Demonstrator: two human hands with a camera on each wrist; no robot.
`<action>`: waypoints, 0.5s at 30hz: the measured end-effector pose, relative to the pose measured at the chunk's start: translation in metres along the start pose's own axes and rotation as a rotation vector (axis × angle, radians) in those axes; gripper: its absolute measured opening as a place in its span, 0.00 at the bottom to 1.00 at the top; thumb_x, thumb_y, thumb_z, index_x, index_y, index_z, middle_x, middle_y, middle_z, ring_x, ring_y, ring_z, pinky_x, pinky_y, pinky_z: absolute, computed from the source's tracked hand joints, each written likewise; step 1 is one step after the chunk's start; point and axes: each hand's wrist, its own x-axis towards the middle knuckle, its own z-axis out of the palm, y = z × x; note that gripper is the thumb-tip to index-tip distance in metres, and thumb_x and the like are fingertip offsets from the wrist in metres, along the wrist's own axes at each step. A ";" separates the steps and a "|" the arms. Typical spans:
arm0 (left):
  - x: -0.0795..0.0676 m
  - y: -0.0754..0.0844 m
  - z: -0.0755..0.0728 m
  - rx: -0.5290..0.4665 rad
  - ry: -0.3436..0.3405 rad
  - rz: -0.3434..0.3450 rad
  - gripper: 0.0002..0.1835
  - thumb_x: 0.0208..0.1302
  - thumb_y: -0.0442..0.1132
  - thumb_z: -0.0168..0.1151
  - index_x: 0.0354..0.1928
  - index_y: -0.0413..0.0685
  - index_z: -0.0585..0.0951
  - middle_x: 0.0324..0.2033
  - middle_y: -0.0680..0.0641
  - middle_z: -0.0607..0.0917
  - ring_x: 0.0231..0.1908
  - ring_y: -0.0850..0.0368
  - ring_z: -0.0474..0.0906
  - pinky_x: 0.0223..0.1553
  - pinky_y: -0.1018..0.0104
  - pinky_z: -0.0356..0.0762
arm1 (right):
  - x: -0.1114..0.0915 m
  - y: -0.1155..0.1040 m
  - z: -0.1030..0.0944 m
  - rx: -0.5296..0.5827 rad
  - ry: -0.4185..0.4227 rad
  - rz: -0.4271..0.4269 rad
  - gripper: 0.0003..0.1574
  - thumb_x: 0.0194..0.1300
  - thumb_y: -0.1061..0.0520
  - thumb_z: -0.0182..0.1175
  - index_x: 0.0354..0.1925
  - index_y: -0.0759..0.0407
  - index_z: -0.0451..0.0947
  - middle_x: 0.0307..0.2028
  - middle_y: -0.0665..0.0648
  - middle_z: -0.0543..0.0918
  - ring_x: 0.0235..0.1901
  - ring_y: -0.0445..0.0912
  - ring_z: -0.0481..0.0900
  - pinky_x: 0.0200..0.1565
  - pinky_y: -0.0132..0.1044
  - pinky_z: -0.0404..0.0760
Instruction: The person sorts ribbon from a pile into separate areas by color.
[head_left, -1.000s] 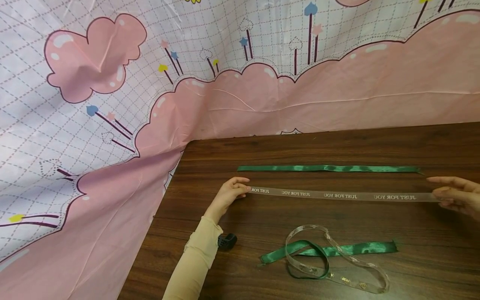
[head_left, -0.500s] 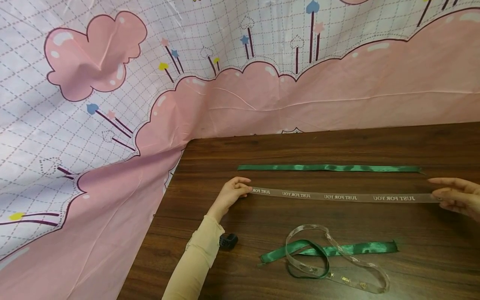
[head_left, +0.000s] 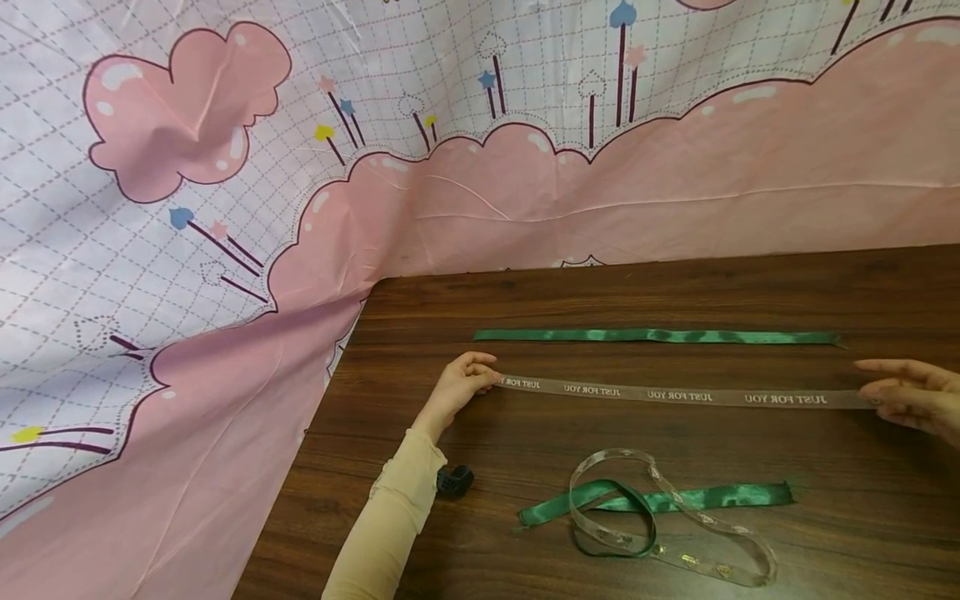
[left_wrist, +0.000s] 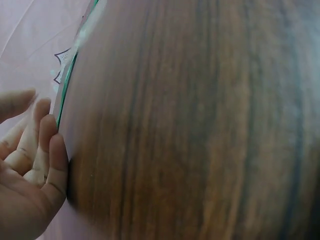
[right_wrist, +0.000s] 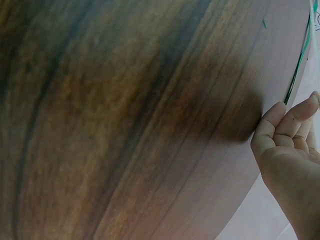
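A sheer ribbon printed "JUST FOR YOU", its letters mirrored in the head view, stretches nearly straight between the two hands. My left hand pinches its left end between thumb and fingers; in the left wrist view this left hand is low at the left edge. At the other end, my right hand pinches the ribbon, while the right wrist view has the right hand near the table with fingers bent. Just beyond the sheer ribbon, a green satin ribbon lies straight and roughly parallel to it.
Nearer the front lie a second green ribbon, partly looped, and a clear ribbon with gold print curled over it. A black device shows beside the left sleeve. A pink patterned cloth hangs behind the wooden table.
Both hands keep their hold on the sheer ribbon. The right hand and its end of the ribbon have come very slightly nearer the front; the other ribbons lie as before.
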 end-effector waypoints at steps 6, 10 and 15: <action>-0.005 0.007 -0.003 -0.005 -0.034 -0.011 0.22 0.57 0.40 0.57 0.54 0.43 0.69 0.43 0.41 0.78 0.41 0.52 0.77 0.43 0.61 0.74 | 0.000 -0.001 0.002 0.042 0.013 -0.022 0.25 0.64 0.64 0.46 0.48 0.33 0.64 0.31 0.35 0.79 0.29 0.33 0.77 0.29 0.23 0.75; -0.009 0.009 -0.007 0.016 -0.012 -0.009 0.21 0.57 0.41 0.58 0.54 0.45 0.70 0.45 0.44 0.77 0.43 0.53 0.75 0.42 0.62 0.74 | -0.003 -0.009 0.002 0.097 -0.018 -0.088 0.26 0.65 0.66 0.43 0.48 0.34 0.65 0.33 0.34 0.80 0.31 0.30 0.78 0.29 0.21 0.75; -0.007 0.000 -0.013 0.046 0.072 0.022 0.20 0.57 0.43 0.58 0.52 0.49 0.72 0.44 0.49 0.78 0.42 0.56 0.75 0.42 0.63 0.72 | 0.006 0.023 -0.021 0.183 0.048 -0.116 0.27 0.64 0.66 0.46 0.54 0.38 0.65 0.33 0.33 0.80 0.31 0.28 0.78 0.28 0.21 0.76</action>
